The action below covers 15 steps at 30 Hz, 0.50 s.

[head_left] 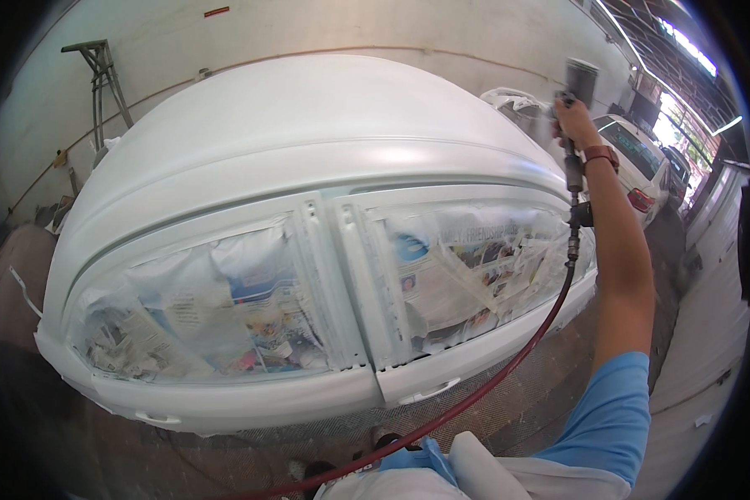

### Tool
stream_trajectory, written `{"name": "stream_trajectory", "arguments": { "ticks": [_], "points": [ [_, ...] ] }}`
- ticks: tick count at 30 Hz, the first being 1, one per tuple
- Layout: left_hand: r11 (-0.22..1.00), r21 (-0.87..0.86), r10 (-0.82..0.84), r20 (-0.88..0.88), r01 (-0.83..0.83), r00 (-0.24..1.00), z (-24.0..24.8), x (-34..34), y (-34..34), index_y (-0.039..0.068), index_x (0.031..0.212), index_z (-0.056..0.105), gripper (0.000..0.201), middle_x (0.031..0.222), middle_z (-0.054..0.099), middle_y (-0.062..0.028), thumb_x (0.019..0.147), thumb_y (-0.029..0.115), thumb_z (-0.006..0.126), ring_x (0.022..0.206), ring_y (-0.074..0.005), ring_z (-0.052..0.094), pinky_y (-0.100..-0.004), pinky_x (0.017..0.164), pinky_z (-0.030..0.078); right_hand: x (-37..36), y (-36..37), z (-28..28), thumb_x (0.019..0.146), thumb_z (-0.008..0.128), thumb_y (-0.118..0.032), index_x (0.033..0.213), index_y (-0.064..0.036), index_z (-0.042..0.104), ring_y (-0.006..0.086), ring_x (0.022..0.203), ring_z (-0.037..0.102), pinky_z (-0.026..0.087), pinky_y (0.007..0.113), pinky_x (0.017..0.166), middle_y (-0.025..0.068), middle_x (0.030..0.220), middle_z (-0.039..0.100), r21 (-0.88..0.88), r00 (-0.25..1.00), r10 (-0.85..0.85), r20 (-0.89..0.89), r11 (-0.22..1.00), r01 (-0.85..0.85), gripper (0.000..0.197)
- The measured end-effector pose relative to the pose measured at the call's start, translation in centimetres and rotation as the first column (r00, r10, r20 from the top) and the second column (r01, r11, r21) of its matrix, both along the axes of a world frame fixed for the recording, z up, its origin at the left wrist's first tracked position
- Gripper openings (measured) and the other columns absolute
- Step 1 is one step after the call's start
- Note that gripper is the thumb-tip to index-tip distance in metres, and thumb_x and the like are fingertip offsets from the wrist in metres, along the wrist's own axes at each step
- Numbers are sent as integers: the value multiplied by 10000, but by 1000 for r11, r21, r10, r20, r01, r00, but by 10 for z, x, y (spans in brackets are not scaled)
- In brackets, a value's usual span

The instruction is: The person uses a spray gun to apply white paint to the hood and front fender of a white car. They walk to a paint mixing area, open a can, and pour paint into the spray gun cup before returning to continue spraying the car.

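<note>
The right hand (571, 119) grips a spray gun (581, 83), raised near the right end of the white car (342, 108). A red hose (508, 367) trails below. Paper (200, 304) covers 2 windows. I cannot tell the left hand's state.

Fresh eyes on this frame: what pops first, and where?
The big white car body filling the middle, with newspaper masking parts of its near side. Then, at upper right, the raised right hand gripping a spray gun. A dark red hose curves from below that hand to the lower edge.
</note>
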<state>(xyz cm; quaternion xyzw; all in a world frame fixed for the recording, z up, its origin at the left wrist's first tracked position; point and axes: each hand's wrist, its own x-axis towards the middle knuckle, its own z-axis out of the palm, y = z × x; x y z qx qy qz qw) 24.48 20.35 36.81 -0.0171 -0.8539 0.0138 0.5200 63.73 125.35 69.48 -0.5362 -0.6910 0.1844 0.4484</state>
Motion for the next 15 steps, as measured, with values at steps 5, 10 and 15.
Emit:
{"name": "stream_trajectory", "arguments": {
  "ticks": [5,10,15],
  "points": [
    [984,178,-24,134,0,991,-35,-10,-49,-10,1063,672,232,973,701,-221,919,171,696,892,-440,671,-563,809,535,-171,-133,16,1086,605,-389,1135,-29,630,170,640,692,533,330,461,71,840,675,39,863,496,-90,868,-495,364],
    [899,392,34,383,-196,923,-89,6,-153,-22,1115,681,230,1022,718,-239,940,127,668,950,-455,682,-586,853,543,-380,-286,47,1068,596,-337,1119,25,639,195,660,710,558,331,496,121,861,692,27,725,684,-81,728,-685,368],
    [889,185,330,379,-420,865,-141,29,-257,-52,1192,674,326,1181,712,-259,1068,211,528,1069,-494,670,-566,933,540,-585,-436,58,1066,596,-334,1191,37,615,199,676,715,558,321,496,131,885,701,-9,602,796,-65,602,-798,392]
  ]
}}
